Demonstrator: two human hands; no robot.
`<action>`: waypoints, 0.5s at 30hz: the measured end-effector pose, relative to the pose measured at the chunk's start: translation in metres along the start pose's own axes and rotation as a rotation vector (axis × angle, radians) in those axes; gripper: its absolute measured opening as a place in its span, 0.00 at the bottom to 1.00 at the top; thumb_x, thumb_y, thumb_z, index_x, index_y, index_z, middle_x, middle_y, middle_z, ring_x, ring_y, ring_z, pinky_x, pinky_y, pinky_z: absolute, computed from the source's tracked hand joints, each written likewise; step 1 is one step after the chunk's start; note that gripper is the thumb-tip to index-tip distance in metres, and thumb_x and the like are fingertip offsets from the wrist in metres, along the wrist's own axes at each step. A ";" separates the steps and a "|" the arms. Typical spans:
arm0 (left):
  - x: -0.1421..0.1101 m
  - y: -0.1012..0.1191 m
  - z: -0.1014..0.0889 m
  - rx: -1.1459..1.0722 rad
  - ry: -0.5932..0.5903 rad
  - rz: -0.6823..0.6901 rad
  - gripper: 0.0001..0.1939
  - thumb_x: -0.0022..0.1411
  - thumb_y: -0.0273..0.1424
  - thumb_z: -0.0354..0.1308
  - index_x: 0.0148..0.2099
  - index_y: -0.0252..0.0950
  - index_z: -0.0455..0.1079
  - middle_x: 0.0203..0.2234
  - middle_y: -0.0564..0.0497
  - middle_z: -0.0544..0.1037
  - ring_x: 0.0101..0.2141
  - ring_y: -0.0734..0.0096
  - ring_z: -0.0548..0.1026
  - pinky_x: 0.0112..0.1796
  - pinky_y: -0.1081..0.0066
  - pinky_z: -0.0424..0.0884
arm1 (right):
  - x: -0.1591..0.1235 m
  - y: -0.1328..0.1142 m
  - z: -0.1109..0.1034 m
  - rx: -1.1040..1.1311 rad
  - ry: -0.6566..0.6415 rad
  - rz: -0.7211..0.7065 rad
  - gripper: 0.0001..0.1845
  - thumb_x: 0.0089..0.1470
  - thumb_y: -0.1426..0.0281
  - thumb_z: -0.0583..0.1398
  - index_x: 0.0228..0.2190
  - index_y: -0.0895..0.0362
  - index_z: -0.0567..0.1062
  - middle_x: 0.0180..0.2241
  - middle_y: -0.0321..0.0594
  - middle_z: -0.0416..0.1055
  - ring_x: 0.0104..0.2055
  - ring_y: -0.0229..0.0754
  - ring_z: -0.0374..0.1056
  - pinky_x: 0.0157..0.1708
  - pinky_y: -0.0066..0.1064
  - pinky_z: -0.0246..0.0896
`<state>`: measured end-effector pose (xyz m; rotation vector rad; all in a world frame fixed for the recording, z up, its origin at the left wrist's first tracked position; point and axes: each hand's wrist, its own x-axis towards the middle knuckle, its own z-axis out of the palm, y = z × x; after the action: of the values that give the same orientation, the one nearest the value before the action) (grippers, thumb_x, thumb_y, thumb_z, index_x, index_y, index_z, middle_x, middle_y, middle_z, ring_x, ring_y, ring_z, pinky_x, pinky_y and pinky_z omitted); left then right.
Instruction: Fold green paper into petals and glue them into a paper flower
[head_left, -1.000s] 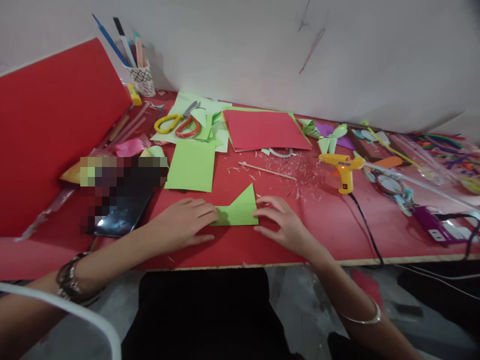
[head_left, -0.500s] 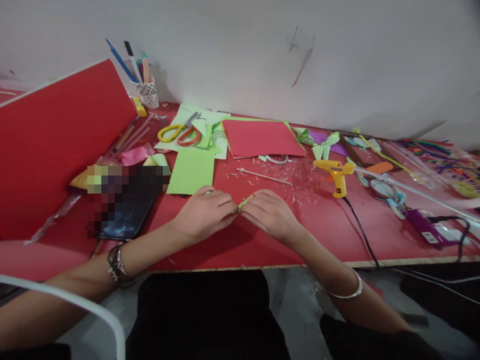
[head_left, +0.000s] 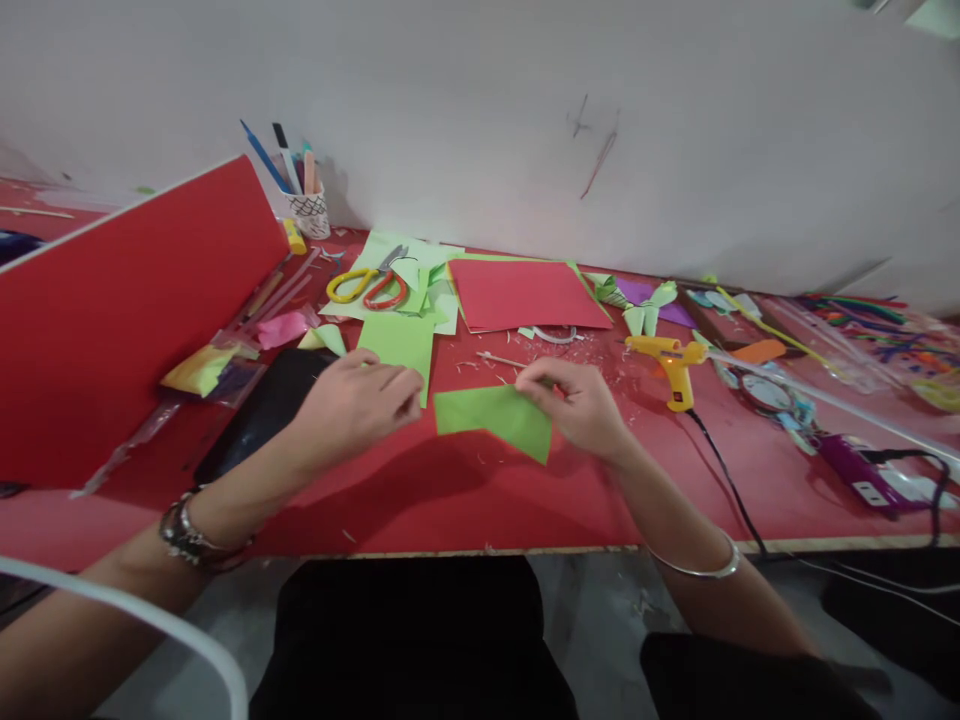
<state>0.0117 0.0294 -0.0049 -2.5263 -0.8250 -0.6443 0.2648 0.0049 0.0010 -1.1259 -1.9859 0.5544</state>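
In the centre of the frame there is a piece of thin, smooth green paper (head_left: 491, 412), folded, with a nearly straight upper edge and a lower edge that bends at an angle. The right hand (head_left: 581, 405) pinches it at the upper right corner, between thumb and fingers. The two hands are apart. The left hand (head_left: 356, 405), left of centre, is curled; whether its fingers hold something, one cannot tell. Just behind it lies a flat green sheet (head_left: 401, 345). The surface (head_left: 442, 510) is red and slightly glossy, sprinkled with fine pale shavings. At upper centre lie scissors (head_left: 380, 273) with rounded yellow and red handles, beside a stack with a matt red sheet (head_left: 530, 295) on top. Right of centre stands a yellow plastic glue gun (head_left: 677, 370).
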 end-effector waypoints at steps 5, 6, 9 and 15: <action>0.001 -0.011 -0.009 -0.383 -0.080 -0.358 0.11 0.62 0.31 0.43 0.35 0.34 0.65 0.25 0.51 0.73 0.26 0.73 0.70 0.29 0.73 0.64 | 0.004 0.008 0.000 0.030 0.068 0.032 0.09 0.53 0.66 0.55 0.25 0.56 0.71 0.25 0.34 0.70 0.27 0.34 0.64 0.26 0.25 0.57; 0.005 -0.009 -0.011 -0.530 -0.106 -0.349 0.12 0.63 0.32 0.41 0.40 0.34 0.64 0.29 0.50 0.74 0.29 0.73 0.71 0.30 0.74 0.65 | 0.005 0.006 0.003 0.033 0.034 0.021 0.10 0.53 0.65 0.55 0.24 0.56 0.71 0.25 0.34 0.70 0.26 0.33 0.64 0.26 0.25 0.57; 0.012 0.001 -0.010 -0.727 -0.255 -0.248 0.15 0.64 0.36 0.42 0.40 0.34 0.66 0.29 0.51 0.73 0.29 0.74 0.70 0.30 0.75 0.64 | 0.008 0.003 0.010 0.028 -0.031 -0.017 0.12 0.54 0.63 0.55 0.25 0.56 0.71 0.25 0.34 0.70 0.26 0.33 0.63 0.26 0.25 0.56; 0.011 0.019 0.007 -0.548 -0.378 -0.153 0.21 0.66 0.32 0.40 0.23 0.34 0.61 0.15 0.55 0.64 0.20 0.75 0.64 0.25 0.74 0.57 | 0.011 -0.001 0.018 -0.331 -0.096 -0.253 0.10 0.56 0.70 0.51 0.27 0.56 0.71 0.27 0.37 0.69 0.30 0.36 0.60 0.34 0.30 0.54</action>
<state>0.0336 0.0233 -0.0092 -3.1710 -1.0996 -0.4929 0.2465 0.0142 -0.0050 -1.0298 -2.3206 0.1529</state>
